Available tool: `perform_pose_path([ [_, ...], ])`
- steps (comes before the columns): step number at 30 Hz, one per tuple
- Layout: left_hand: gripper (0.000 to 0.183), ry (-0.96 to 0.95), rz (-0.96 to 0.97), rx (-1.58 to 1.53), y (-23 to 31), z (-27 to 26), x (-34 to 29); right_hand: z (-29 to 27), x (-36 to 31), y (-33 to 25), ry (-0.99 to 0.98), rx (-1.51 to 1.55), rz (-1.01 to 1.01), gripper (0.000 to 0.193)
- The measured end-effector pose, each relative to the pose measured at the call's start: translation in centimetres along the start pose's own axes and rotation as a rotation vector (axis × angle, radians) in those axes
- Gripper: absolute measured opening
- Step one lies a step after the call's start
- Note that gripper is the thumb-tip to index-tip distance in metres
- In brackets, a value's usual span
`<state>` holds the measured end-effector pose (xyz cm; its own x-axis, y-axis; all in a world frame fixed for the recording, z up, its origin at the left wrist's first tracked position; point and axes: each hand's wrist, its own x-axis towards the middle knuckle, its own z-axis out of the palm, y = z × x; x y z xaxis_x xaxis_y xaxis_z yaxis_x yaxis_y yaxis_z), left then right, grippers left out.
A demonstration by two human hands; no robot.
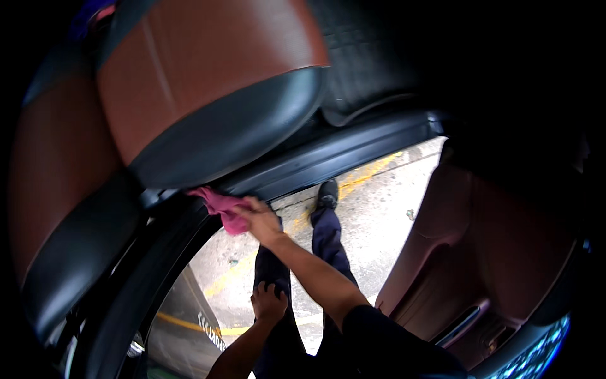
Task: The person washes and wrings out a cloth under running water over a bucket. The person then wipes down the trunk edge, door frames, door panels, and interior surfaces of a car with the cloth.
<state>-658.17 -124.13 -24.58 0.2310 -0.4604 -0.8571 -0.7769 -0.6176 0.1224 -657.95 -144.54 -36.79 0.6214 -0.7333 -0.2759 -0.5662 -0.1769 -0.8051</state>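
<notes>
My right hand [262,222] reaches across to the left and grips a crumpled pink cloth [228,211]. The far end of the cloth lies against the dark door sill [284,169], beside the lower corner of the brown and black front seat [221,82]. Some of my right fingers are hidden in the cloth's folds. Lower down, my left hand [269,303] rests on my left leg around the knee, its fingers apart and bent over the dark trousers, holding nothing.
An open car door with a brown inner panel [442,252] stands at the right. Another brown seat [63,208] and a dark door pillar [132,271] are at the left. A black floor mat [366,69] lies beyond the sill. Below is concrete ground [379,208] with yellow lines.
</notes>
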Motion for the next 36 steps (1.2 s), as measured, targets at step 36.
perform_pose_path([
  [36,0.047,0.074,-0.105,-0.339,-3.8,5.9,-4.6,10.7,-0.4,-9.7,0.679,0.366,0.304,0.043],
])
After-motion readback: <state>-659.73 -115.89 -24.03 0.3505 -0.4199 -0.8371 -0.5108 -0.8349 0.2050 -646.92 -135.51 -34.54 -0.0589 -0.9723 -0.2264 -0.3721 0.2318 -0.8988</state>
